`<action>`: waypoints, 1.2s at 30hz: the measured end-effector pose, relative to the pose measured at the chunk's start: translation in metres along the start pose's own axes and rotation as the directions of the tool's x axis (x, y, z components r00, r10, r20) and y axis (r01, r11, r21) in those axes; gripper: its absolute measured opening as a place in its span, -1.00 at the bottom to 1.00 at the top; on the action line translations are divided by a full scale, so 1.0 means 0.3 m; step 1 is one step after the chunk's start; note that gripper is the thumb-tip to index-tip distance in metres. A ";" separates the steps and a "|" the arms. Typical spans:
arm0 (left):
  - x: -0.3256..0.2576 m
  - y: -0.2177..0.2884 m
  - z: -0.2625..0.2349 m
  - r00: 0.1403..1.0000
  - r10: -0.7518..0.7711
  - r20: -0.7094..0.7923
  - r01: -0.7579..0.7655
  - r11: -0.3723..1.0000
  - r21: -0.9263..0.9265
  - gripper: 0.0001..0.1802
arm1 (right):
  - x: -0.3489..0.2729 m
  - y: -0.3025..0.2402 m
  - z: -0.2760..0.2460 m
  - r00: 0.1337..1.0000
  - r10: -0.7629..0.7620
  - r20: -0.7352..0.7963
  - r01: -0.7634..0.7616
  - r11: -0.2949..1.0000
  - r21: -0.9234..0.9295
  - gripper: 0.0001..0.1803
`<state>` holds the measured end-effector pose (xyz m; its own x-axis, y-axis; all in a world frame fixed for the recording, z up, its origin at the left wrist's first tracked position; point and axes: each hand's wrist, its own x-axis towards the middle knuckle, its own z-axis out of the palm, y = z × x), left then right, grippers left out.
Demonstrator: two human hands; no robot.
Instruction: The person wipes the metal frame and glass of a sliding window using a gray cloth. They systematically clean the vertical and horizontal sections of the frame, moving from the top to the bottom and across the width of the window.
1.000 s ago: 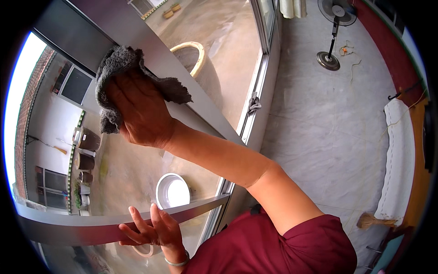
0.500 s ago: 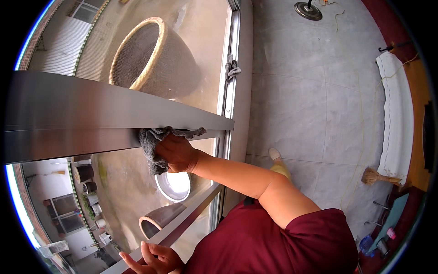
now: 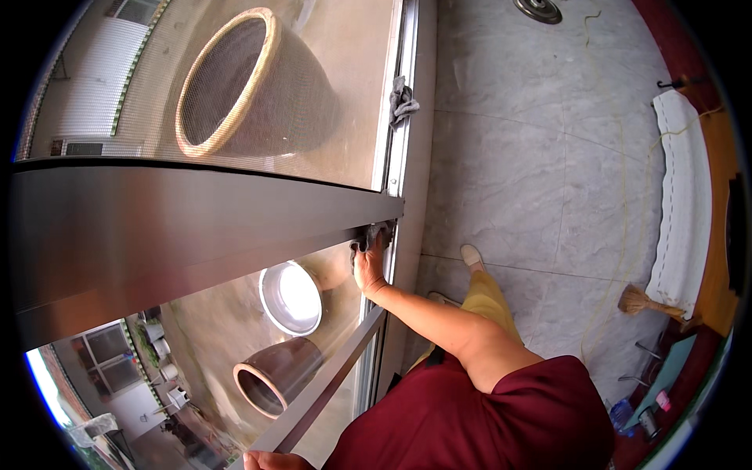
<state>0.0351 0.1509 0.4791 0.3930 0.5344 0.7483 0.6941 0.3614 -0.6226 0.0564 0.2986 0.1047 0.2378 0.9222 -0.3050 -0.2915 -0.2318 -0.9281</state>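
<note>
My right hand [image 3: 370, 270] is closed on a dark grey cloth [image 3: 362, 241], pressed into the lower corner of the window frame where the wide metal upright [image 3: 211, 227] meets the sill track. Its fingers are partly hidden by the cloth. At the bottom edge of the view, my left hand [image 3: 276, 460] is mostly cut off; it lies against the slanting metal frame bar [image 3: 325, 384], and its grip does not show. A second crumpled grey cloth [image 3: 403, 102] lies on the sill track farther along.
Beyond the window stand a large pale-rimmed pot [image 3: 266, 86] behind mesh, a shiny round basin [image 3: 290, 298] and a brown jar [image 3: 278, 376]. Indoors, grey floor tiles [image 3: 509, 157] stretch right to a white covered seat [image 3: 680, 211] and a straw broom [image 3: 646, 301].
My right hand has slid the cloth down along the upright to the corner at the sill. My left hand has dropped lower, mostly out of view, from a spread-finger pose.
</note>
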 end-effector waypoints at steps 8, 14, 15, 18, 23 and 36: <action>0.001 0.000 -0.020 0.999 0.003 0.055 -0.005 0.999 0.041 -0.71 | 0.147 0.268 -0.074 0.937 0.334 -0.102 -0.289 0.905 0.311 -0.79; -0.051 -0.026 -0.036 0.993 -0.063 0.105 0.061 0.998 0.023 -0.73 | 0.236 0.192 -0.080 0.813 0.581 0.043 -0.524 0.696 0.491 -0.76; -0.065 -0.033 -0.037 0.992 -0.070 0.104 0.068 0.997 0.027 -0.74 | 0.219 0.138 -0.058 0.812 0.582 0.037 -0.532 0.713 0.456 -0.76; -0.034 -0.031 -0.056 0.987 -0.081 0.139 0.087 0.996 -0.037 -0.83 | 0.160 0.144 -0.006 0.925 0.377 -0.043 -0.322 0.839 0.438 -0.79; -0.061 -0.038 -0.074 0.976 -0.104 0.191 0.113 0.993 -0.036 -0.95 | -0.029 -0.159 0.015 0.995 0.026 0.099 -0.047 0.975 0.217 -0.62; -0.107 -0.052 -0.052 0.983 -0.153 0.103 0.174 0.955 -0.240 -0.77 | -0.191 -0.935 -0.022 0.223 -0.834 0.505 0.966 0.260 0.004 -0.31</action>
<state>0.0209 0.1162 0.4683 0.2181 0.5486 0.8071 0.8760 0.2546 -0.4097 0.1307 0.3088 0.3811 -0.1720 0.5549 0.8140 0.1499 0.8314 -0.5351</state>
